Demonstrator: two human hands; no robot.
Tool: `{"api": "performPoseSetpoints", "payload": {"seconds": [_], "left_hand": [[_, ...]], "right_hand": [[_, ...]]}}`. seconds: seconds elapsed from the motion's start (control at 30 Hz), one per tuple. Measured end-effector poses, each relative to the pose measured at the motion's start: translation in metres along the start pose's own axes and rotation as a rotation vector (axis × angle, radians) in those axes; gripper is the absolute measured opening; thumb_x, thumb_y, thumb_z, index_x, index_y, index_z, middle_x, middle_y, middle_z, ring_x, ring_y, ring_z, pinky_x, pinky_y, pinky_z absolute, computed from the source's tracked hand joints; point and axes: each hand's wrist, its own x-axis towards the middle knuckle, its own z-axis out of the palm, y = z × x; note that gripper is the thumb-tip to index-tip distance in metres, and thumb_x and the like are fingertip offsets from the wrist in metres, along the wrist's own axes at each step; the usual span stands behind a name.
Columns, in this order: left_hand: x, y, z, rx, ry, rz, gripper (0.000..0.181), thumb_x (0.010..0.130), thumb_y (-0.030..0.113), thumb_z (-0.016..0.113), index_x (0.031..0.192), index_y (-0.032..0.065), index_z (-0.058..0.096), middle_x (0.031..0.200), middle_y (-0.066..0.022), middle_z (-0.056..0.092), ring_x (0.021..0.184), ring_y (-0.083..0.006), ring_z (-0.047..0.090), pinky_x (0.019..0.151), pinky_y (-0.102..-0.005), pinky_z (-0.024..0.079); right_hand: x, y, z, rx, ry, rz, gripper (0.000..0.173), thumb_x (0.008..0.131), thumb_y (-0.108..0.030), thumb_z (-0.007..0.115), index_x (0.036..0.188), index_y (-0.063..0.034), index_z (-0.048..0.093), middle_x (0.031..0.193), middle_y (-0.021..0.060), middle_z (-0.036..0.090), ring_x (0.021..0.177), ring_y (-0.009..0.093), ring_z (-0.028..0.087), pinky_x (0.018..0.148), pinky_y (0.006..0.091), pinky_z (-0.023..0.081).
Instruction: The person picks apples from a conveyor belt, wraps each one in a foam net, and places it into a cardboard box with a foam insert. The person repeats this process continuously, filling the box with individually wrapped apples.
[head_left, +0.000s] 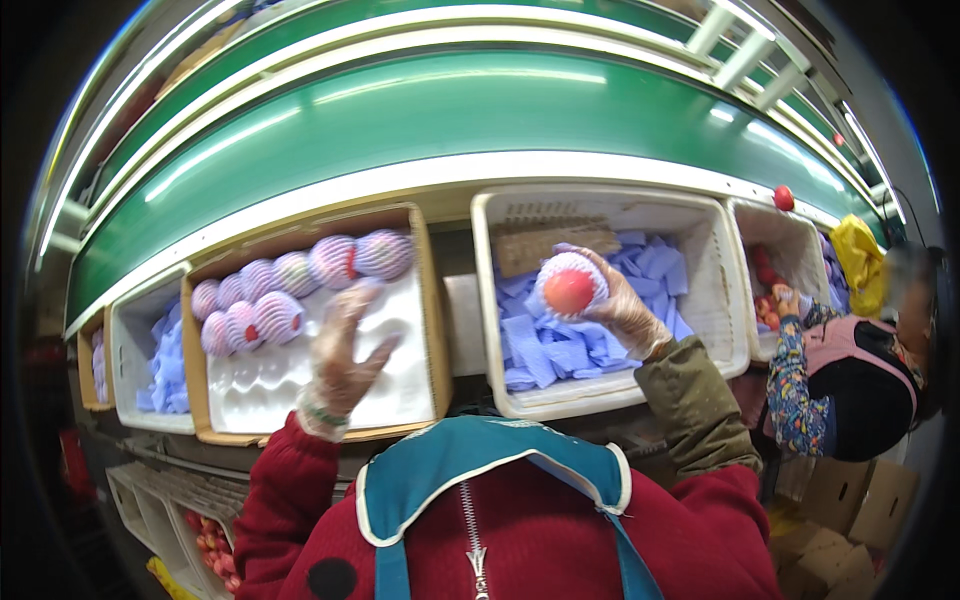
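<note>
In my gloved right hand (626, 307) is a red apple (568, 291) in a pale foam net sleeve, its bare red side turned up. The hand is above a white plastic crate (484, 300) of blue-purple foam net sleeves (577, 349). My gloved left hand (346, 349), fingers apart and holding nothing, hovers over a cardboard box (439, 360) with a white molded tray (300, 397). Two rows of foam-netted fruit (296, 274) lie in the far and left part of that tray.
A green conveyor belt (450, 112) runs behind the boxes. Another white crate (131, 397) of sleeves stands left. On the right, a person (847, 375) reaches into a crate (814, 240) of red fruit. A loose red apple (784, 198) rests at the belt's edge. Cardboard boxes (840, 495) lie lower right.
</note>
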Motion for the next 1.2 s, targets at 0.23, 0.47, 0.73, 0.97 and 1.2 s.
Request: {"api": "performPoseSetpoints", "payload": {"seconds": [0.23,0.47,0.73,0.97,1.2], "left_hand": [[-0.018,-0.016,-0.015,-0.254,-0.099,-0.181,0.069,0.074,0.017,0.078,0.131,0.0003,0.044,0.116,-0.017,0.058,0.097,-0.0263,0.062,0.085,-0.0353,0.051],[-0.057,-0.095,-0.094,-0.128,0.199,-0.27,0.057,0.081,0.011,0.07,0.131,-0.0004,0.045,0.117,-0.0167,0.059,0.105,-0.025,0.06,0.089,-0.0329,0.05],[-0.079,-0.119,-0.092,-0.144,0.222,-0.282,0.051,0.081,0.007,0.068,0.128,-0.0006,0.049,0.116,-0.0176,0.06,0.106,-0.0253,0.06,0.089,-0.0327,0.05],[-0.105,-0.138,-0.081,0.143,0.169,-0.144,0.055,0.075,0.015,0.073,0.124,0.0033,0.052,0.115,-0.017,0.059,0.106,-0.0327,0.058,0.093,-0.0397,0.046],[-0.097,-0.135,-0.085,0.369,-0.125,-0.082,0.054,0.073,0.015,0.073,0.122,0.006,0.053,0.12,-0.0178,0.055,0.11,-0.035,0.053,0.096,-0.0423,0.042]], "right_hand": [[0.062,0.022,0.132,-0.694,-0.108,-0.447,0.089,0.057,-0.013,0.086,0.133,-0.0074,0.041,0.12,0.013,0.05,0.112,0.026,0.051,0.098,0.0326,0.043],[0.111,0.053,0.221,-0.984,0.074,-0.601,0.09,0.054,-0.027,0.089,0.127,-0.0012,0.042,0.116,0.0202,0.046,0.108,0.033,0.051,0.097,0.038,0.044],[0.148,0.102,0.278,-1.182,0.112,-0.577,0.098,0.051,-0.027,0.09,0.129,0.0039,0.039,0.12,0.0241,0.041,0.113,0.037,0.046,0.099,0.0387,0.042],[0.137,0.101,0.277,-1.274,0.059,-0.564,0.087,0.061,-0.024,0.084,0.128,0.0087,0.039,0.118,0.0265,0.045,0.111,0.039,0.048,0.096,0.0408,0.044],[0.152,0.121,0.276,-1.284,0.184,-0.572,0.083,0.066,-0.027,0.08,0.127,0.0104,0.038,0.109,0.0247,0.048,0.104,0.036,0.052,0.092,0.0386,0.046]]}}
